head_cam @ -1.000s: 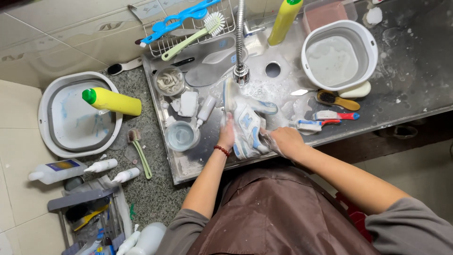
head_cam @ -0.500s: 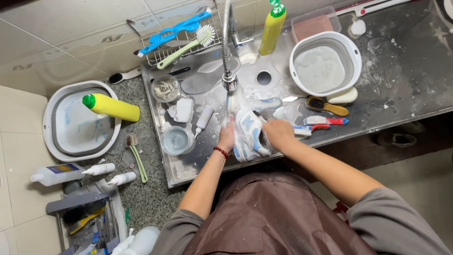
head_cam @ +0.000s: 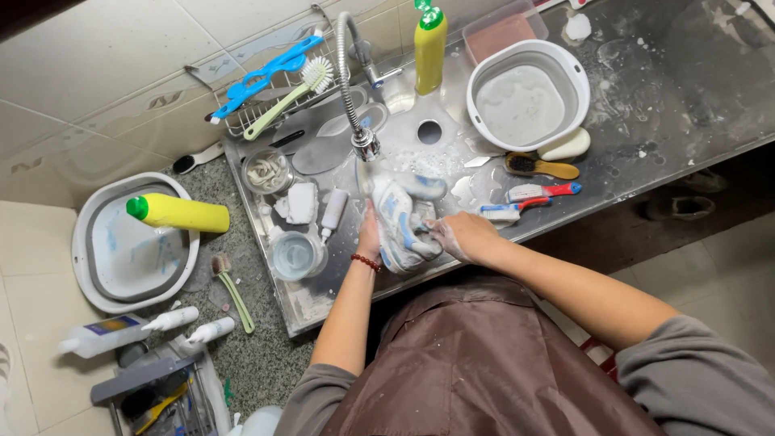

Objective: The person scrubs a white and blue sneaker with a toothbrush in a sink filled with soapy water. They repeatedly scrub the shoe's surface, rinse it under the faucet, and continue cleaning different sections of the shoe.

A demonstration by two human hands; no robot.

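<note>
**Two hands hold a white and blue shoe in the steel sink**

The white and blue sports shoe (head_cam: pixel 401 224) is in the near part of the shallow steel sink (head_cam: pixel 484 145), just under the head of the bent metal tap (head_cam: pixel 355 89). It is wet and has foam on it. The left hand (head_cam: pixel 370 234) lies on the left side of the shoe, and its grip is closed around that side; a dark red bead bracelet (head_cam: pixel 366 262) is on the wrist. The right hand (head_cam: pixel 460 236) is covered with soap foam and touches the right side of the shoe, with the fingers bent against it, so both hands hold the shoe between them.

Just right of the right hand lie a white brush with a blue handle (head_cam: pixel 500 212) and a brush with a red and blue handle (head_cam: pixel 542 191). Farther away are a wooden brush with dark bristles (head_cam: pixel 539 166) and a pale bar of soap (head_cam: pixel 565 145). A round grey and white basin with cloudy water (head_cam: pixel 527 95) stands at the far right of the sink, and a yellow bottle with a green cap (head_cam: pixel 429 47) stands beside the tap.

Left of the shoe are a small clear cup of water (head_cam: pixel 295 255) and a small white tube (head_cam: pixel 332 211). On the grey stone table (head_cam: pixel 266 355) at the left, another yellow bottle (head_cam: pixel 178 213) lies across a second grey and white basin (head_cam: pixel 121 242). The person wears a brown apron (head_cam: pixel 476 371).
</note>
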